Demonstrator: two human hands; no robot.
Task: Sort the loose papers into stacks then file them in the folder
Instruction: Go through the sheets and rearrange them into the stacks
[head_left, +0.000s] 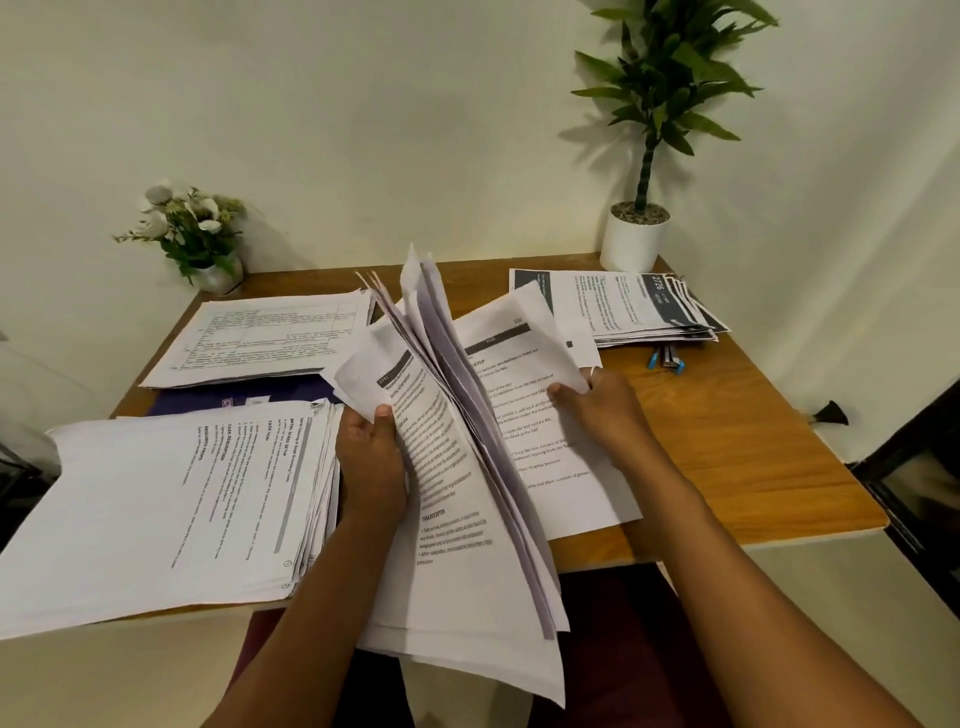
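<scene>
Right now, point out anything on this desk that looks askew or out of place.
The near-left stack juts past the front of the table, sheets fanned unevenly. The blue folder lies half buried under the far-left stack.

Free room was found only on the right of the table (737, 447).
The bare wood there was bounded on the left by the raised sheaf (457, 467) and behind by pens (667, 358), the right stack (623, 306) and a pot (631, 244). The left half was covered by a near stack (156, 509), a far stack (260, 338), a folder (208, 399) seen between them, and a vase (221, 278).
</scene>
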